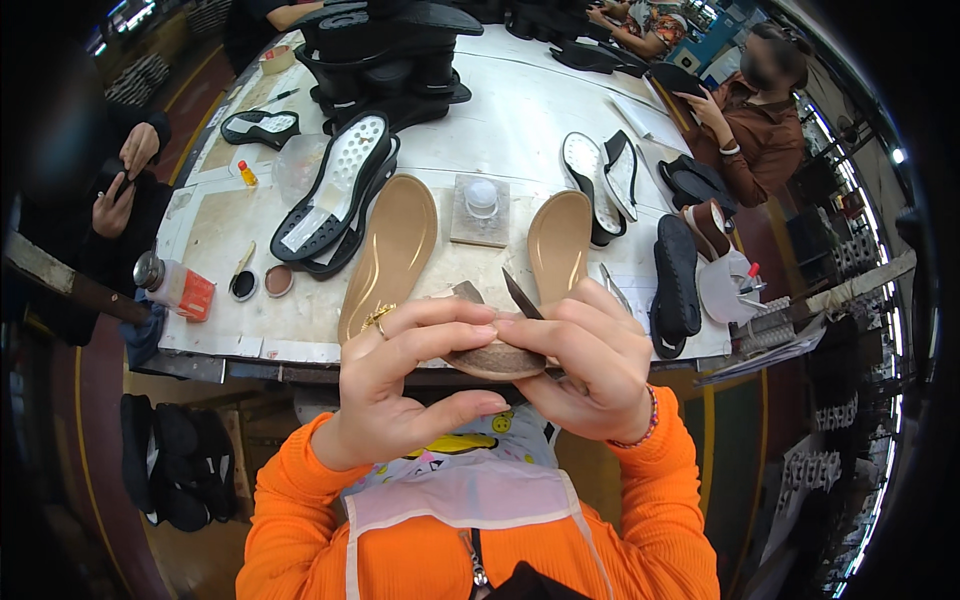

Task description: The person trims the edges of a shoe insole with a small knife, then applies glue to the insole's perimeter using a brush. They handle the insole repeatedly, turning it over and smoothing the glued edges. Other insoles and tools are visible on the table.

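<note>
Close to the table's front edge, both my hands come together around a brown, round-ended sole piece with a paler rim. My left hand has its bent fingertips pressed on the piece's upper side, its thumb just below. A thin dark blade sticks up from the closed fingers of my right hand, whose thumb lies under the piece. Beyond them lie two tan insoles with gold marks, the left insole and the right insole. My hands hide part of both.
On the white table are a square block with a round clear piece, stacked black soles, a bottle with a red label, two small pots and a white cup. A co-worker sits at right; another person's hands show at left.
</note>
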Demonstrator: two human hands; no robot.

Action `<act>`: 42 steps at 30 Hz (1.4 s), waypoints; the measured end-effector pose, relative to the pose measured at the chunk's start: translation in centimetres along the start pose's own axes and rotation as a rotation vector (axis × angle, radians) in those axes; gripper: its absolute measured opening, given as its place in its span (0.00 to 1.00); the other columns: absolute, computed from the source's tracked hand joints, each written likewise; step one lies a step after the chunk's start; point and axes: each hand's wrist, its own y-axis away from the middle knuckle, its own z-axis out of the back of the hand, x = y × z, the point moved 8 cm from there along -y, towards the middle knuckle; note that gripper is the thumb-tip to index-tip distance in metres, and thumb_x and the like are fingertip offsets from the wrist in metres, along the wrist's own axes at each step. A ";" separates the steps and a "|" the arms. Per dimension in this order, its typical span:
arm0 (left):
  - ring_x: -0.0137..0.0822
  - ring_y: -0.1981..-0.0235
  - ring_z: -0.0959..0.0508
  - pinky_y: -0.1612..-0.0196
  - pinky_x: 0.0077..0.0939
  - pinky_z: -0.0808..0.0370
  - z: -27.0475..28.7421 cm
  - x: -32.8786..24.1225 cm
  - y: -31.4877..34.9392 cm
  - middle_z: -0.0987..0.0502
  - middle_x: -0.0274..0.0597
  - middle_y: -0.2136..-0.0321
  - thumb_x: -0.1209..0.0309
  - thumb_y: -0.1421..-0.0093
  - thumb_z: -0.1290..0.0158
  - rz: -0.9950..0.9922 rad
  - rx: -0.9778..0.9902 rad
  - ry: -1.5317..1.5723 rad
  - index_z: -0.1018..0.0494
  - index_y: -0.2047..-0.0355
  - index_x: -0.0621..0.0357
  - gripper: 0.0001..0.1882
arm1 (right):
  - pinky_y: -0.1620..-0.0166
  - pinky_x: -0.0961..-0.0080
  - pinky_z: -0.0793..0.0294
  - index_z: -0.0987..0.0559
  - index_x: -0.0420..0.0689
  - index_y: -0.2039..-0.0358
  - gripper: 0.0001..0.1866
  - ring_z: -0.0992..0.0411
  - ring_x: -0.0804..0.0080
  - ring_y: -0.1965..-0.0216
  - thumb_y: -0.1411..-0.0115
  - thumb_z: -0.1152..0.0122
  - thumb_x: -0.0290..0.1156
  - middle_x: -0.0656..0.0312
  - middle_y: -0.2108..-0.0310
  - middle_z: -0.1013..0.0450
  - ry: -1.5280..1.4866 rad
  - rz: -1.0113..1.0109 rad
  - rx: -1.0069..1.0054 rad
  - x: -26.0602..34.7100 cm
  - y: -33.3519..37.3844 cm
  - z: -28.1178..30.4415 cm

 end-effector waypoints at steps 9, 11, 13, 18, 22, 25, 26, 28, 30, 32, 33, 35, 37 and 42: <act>0.36 0.57 0.23 0.55 0.25 0.26 2.6 -0.1 1.0 0.26 0.48 0.58 0.77 0.52 0.34 0.040 -0.235 0.034 0.25 0.56 0.63 0.22 | 0.72 0.75 0.32 0.22 0.37 0.61 0.24 0.32 0.66 0.76 0.64 0.32 0.14 0.58 0.75 0.28 -0.201 -0.023 -0.047 0.2 -1.1 -2.6; 0.35 0.57 0.24 0.56 0.24 0.26 3.4 -0.1 1.3 0.26 0.47 0.58 0.78 0.51 0.35 0.046 -0.248 -0.006 0.25 0.56 0.63 0.21 | 0.68 0.77 0.29 0.23 0.37 0.58 0.24 0.28 0.67 0.72 0.59 0.32 0.15 0.57 0.70 0.25 -0.299 -0.078 -0.002 -0.3 -1.3 -3.1; 0.35 0.57 0.24 0.55 0.24 0.26 4.1 0.3 1.8 0.26 0.47 0.58 0.79 0.51 0.35 0.066 -0.271 0.023 0.25 0.57 0.63 0.20 | 0.62 0.78 0.26 0.24 0.36 0.54 0.25 0.26 0.68 0.67 0.56 0.33 0.15 0.55 0.63 0.23 -0.448 -0.159 0.045 -1.2 -1.3 -3.5; 0.35 0.57 0.24 0.53 0.24 0.28 5.4 1.1 2.7 0.26 0.48 0.57 0.79 0.51 0.36 0.088 -0.326 0.072 0.26 0.59 0.63 0.18 | 0.55 0.75 0.25 0.25 0.37 0.49 0.21 0.24 0.70 0.61 0.45 0.40 0.18 0.55 0.57 0.22 -0.541 -0.337 -0.003 -5.0 -0.6 -3.4; 0.35 0.57 0.24 0.50 0.28 0.30 5.7 1.2 3.0 0.24 0.47 0.59 0.79 0.51 0.36 0.088 -0.337 0.078 0.26 0.61 0.62 0.17 | 0.60 0.82 0.25 0.22 0.35 0.53 0.13 0.24 0.77 0.64 0.35 0.47 0.26 0.58 0.64 0.21 -0.550 -0.533 -0.058 -10.9 0.7 -4.3; 0.35 0.57 0.23 0.45 0.35 0.32 5.9 1.1 2.9 0.23 0.46 0.61 0.79 0.51 0.36 0.041 -0.330 0.024 0.26 0.62 0.61 0.16 | 0.61 0.83 0.25 0.22 0.33 0.55 0.13 0.25 0.79 0.67 0.35 0.48 0.27 0.58 0.67 0.22 -0.495 -0.606 -0.057 -16.1 1.5 -5.7; 0.36 0.57 0.23 0.44 0.38 0.32 6.0 1.1 2.9 0.22 0.46 0.62 0.78 0.51 0.36 0.020 -0.333 -0.003 0.26 0.62 0.61 0.16 | 0.62 0.83 0.24 0.22 0.33 0.56 0.12 0.25 0.79 0.68 0.36 0.46 0.27 0.59 0.68 0.22 -0.563 -0.686 -0.032 -18.0 2.1 -6.7; 0.36 0.58 0.22 0.41 0.41 0.35 5.8 1.2 2.9 0.22 0.45 0.63 0.77 0.51 0.35 0.007 -0.330 0.013 0.26 0.62 0.60 0.16 | 0.64 0.82 0.24 0.21 0.34 0.58 0.11 0.25 0.79 0.70 0.38 0.42 0.27 0.59 0.70 0.22 -0.594 -0.794 0.024 -20.6 3.6 -8.5; 0.36 0.58 0.22 0.40 0.43 0.37 5.9 1.2 3.0 0.21 0.45 0.63 0.76 0.51 0.35 0.001 -0.331 0.024 0.27 0.63 0.60 0.15 | 0.66 0.82 0.23 0.21 0.34 0.60 0.10 0.25 0.79 0.73 0.40 0.39 0.27 0.60 0.71 0.22 -0.499 -0.886 0.086 -22.7 5.0 -9.9; 0.36 0.59 0.22 0.40 0.43 0.37 6.0 1.1 3.3 0.21 0.45 0.63 0.75 0.51 0.35 0.004 -0.334 0.035 0.27 0.64 0.59 0.15 | 0.70 0.84 0.25 0.20 0.34 0.65 0.08 0.26 0.80 0.76 0.43 0.36 0.25 0.61 0.74 0.22 -0.499 -0.900 -0.008 -24.1 5.9 -10.2; 0.36 0.59 0.21 0.40 0.43 0.37 6.0 1.1 3.5 0.21 0.45 0.64 0.74 0.51 0.35 0.003 -0.348 0.070 0.27 0.64 0.59 0.15 | 0.72 0.84 0.27 0.19 0.34 0.66 0.07 0.27 0.81 0.78 0.43 0.36 0.24 0.61 0.76 0.22 -0.508 -0.931 -0.055 -24.9 6.3 -10.3; 0.37 0.60 0.21 0.40 0.43 0.36 6.2 1.3 3.8 0.22 0.44 0.65 0.74 0.51 0.34 0.012 -0.383 0.131 0.27 0.64 0.58 0.15 | 0.75 0.84 0.29 0.19 0.34 0.68 0.06 0.28 0.82 0.80 0.45 0.36 0.23 0.62 0.78 0.23 -0.483 -0.949 -0.094 -25.8 6.7 -10.4; 0.37 0.60 0.21 0.41 0.43 0.35 5.8 1.2 3.7 0.22 0.44 0.66 0.74 0.52 0.34 -0.011 -0.339 0.113 0.27 0.65 0.58 0.15 | 0.75 0.83 0.29 0.18 0.34 0.69 0.06 0.29 0.82 0.80 0.46 0.35 0.24 0.62 0.79 0.23 -0.406 -0.944 -0.076 -26.3 6.9 -10.6; 0.38 0.62 0.20 0.44 0.43 0.32 5.6 0.5 3.3 0.22 0.44 0.67 0.74 0.53 0.33 0.001 -0.274 0.084 0.25 0.65 0.58 0.15 | 0.72 0.82 0.27 0.19 0.34 0.70 0.07 0.27 0.80 0.77 0.46 0.34 0.24 0.61 0.77 0.22 -0.299 -0.916 -0.036 -26.0 7.5 -11.2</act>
